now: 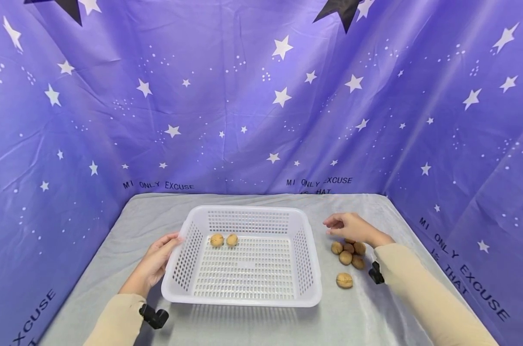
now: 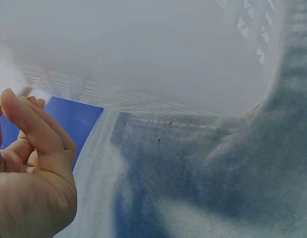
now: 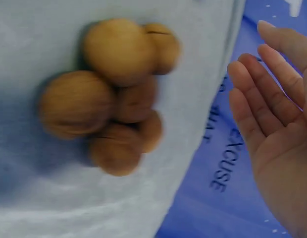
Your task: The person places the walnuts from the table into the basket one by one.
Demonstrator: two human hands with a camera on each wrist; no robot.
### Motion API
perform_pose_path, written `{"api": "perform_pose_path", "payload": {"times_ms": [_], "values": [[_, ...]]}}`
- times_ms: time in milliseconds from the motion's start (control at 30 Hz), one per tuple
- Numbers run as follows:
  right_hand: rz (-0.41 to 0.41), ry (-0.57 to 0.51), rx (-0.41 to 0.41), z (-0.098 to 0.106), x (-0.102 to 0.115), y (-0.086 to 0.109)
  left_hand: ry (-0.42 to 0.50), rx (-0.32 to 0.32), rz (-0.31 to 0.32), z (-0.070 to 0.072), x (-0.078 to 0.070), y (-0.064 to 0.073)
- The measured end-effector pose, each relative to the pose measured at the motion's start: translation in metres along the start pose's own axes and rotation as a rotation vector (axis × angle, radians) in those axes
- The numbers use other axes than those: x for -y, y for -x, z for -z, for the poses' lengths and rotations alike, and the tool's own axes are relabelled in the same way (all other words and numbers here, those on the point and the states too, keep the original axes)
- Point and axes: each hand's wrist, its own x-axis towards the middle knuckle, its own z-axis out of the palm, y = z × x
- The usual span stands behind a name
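Observation:
A white plastic basket [image 1: 242,302] with slotted walls stands at the middle of the table, and two walnuts [image 1: 217,240] lie at its far left inside. My left hand [image 1: 155,259] pinches the basket's left rim between thumb and fingers; the left wrist view shows this hand [image 2: 39,178] beside the basket's pale outer wall [image 2: 143,59]. Over the far side of a walnut pile [image 1: 345,258] hovers my right hand [image 1: 356,228], holding nothing. In the right wrist view its fingers [image 3: 265,94] are loosely extended, apart from the walnuts [image 3: 76,104].
One separate walnut [image 1: 344,280] lies nearer than the pile, to the right of the basket. Grey cloth [image 1: 330,322] covers the table. A purple star-printed curtain [image 1: 227,105] encloses the back and both sides.

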Motion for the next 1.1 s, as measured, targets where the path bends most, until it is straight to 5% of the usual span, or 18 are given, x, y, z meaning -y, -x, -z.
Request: {"api": "perform_pose_path", "payload": {"times_ms": [267,500,800,1100], "values": [[-0.053,-0.058,0.040,-0.018,-0.022,0.019,0.009,-0.012,0.002,0.000,0.003,-0.002],[-0.028,0.012,0.056,-0.024,-0.033,0.027,0.006,-0.015,0.002,0.000,0.004,-0.003],[-0.014,0.029,0.061,-0.024,-0.037,0.027,0.014,-0.025,0.010,-0.001,0.002,-0.003],[-0.083,-0.075,0.062,-0.013,-0.025,0.024,0.014,-0.023,0.008,0.000,0.002,-0.003]]}}
